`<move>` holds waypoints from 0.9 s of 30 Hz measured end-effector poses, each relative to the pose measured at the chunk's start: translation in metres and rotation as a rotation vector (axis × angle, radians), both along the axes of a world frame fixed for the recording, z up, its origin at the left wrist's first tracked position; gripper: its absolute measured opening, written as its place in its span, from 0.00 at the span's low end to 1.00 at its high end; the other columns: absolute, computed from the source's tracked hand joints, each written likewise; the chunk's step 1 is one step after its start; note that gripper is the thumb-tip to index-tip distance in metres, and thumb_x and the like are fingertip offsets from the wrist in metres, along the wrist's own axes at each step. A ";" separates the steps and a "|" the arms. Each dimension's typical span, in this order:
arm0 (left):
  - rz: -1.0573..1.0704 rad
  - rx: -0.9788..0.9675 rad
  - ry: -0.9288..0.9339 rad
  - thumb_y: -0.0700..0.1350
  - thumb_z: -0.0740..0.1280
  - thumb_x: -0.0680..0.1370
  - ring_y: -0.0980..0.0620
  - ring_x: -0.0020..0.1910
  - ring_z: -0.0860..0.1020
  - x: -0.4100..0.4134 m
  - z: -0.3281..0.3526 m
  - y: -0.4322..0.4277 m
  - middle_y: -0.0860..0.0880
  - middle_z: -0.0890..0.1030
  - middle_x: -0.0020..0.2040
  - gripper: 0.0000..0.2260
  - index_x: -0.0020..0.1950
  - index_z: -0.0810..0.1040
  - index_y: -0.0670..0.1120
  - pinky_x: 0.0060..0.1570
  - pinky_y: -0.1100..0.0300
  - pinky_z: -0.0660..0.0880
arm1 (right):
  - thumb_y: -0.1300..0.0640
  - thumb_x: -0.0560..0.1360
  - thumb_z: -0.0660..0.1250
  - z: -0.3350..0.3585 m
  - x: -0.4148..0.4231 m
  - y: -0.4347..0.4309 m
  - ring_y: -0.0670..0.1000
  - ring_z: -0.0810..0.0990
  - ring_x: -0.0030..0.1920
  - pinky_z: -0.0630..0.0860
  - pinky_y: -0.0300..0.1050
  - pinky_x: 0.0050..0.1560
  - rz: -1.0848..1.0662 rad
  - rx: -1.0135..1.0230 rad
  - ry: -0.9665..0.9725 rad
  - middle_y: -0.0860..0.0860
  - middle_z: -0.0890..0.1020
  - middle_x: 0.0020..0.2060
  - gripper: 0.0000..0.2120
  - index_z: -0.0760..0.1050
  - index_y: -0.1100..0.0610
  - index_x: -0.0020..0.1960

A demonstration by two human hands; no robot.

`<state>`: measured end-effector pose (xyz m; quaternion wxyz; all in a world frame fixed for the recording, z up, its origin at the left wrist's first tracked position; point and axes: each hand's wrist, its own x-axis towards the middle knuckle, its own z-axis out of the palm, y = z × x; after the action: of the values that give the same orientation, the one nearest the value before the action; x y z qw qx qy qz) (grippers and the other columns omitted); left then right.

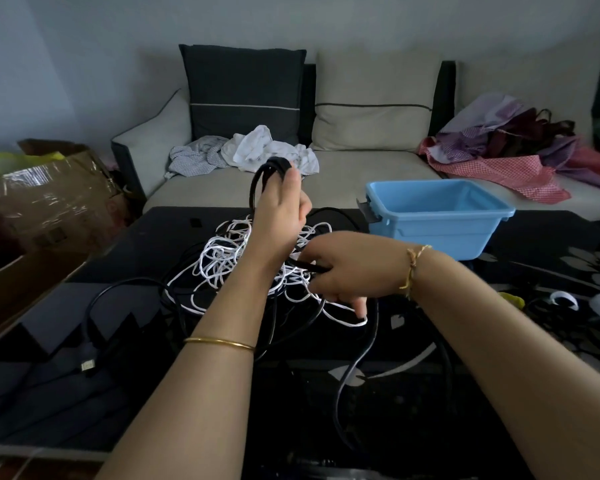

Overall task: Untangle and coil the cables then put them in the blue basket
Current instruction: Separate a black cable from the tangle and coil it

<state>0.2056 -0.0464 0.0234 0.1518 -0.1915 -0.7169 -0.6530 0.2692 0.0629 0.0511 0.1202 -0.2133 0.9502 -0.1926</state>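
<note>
**Black cable being coiled; white tangle not yet started**

Near the bench's front edge, slack black cable (357, 362) trails loose. The right hand (340, 268) is curled round a strand of it, above the white cable (222, 258) tangled mid-bench. Beyond, the raised left hand (281, 202) grips a few black loops. The next move probably calls for feeding another loop across without snagging the white. The blue basket (437, 216) stands at the far right edge and looks empty.
</note>
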 end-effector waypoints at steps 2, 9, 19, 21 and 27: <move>-0.009 -0.082 -0.008 0.47 0.53 0.84 0.48 0.30 0.63 -0.002 -0.010 -0.001 0.43 0.66 0.33 0.15 0.47 0.68 0.36 0.31 0.61 0.66 | 0.63 0.74 0.64 0.011 0.003 0.007 0.42 0.75 0.20 0.74 0.35 0.35 -0.011 -0.001 0.083 0.49 0.78 0.30 0.07 0.73 0.60 0.52; 0.010 -0.650 -0.084 0.55 0.50 0.82 0.47 0.30 0.77 -0.011 -0.019 -0.006 0.52 0.71 0.30 0.15 0.45 0.68 0.47 0.50 0.46 0.75 | 0.59 0.70 0.71 0.020 -0.010 0.037 0.41 0.72 0.30 0.74 0.42 0.46 -0.178 0.019 0.505 0.43 0.74 0.32 0.06 0.80 0.53 0.47; -0.359 -0.282 -0.457 0.52 0.49 0.84 0.54 0.18 0.61 -0.001 -0.005 -0.006 0.51 0.64 0.24 0.17 0.57 0.73 0.43 0.26 0.63 0.67 | 0.46 0.71 0.60 0.001 -0.025 0.052 0.56 0.80 0.43 0.74 0.54 0.42 -0.174 -0.081 0.902 0.50 0.83 0.40 0.14 0.81 0.52 0.46; -0.361 -0.138 -0.493 0.52 0.49 0.84 0.53 0.18 0.63 0.000 -0.004 -0.008 0.50 0.64 0.24 0.20 0.60 0.73 0.38 0.26 0.63 0.67 | 0.47 0.71 0.61 -0.004 -0.025 0.052 0.56 0.80 0.42 0.74 0.53 0.41 -0.169 -0.117 0.917 0.50 0.83 0.39 0.14 0.81 0.53 0.45; -0.374 0.057 -0.545 0.52 0.50 0.84 0.52 0.22 0.70 0.005 -0.001 -0.009 0.49 0.69 0.25 0.20 0.48 0.76 0.42 0.29 0.62 0.70 | 0.47 0.72 0.60 -0.008 -0.025 0.040 0.56 0.79 0.43 0.74 0.52 0.41 -0.110 -0.114 0.896 0.50 0.82 0.41 0.14 0.80 0.53 0.46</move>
<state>0.2103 -0.0557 0.0228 -0.1626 -0.1338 -0.6648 -0.7167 0.2440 0.1027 0.0432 -0.3252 -0.2311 0.9063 -0.1393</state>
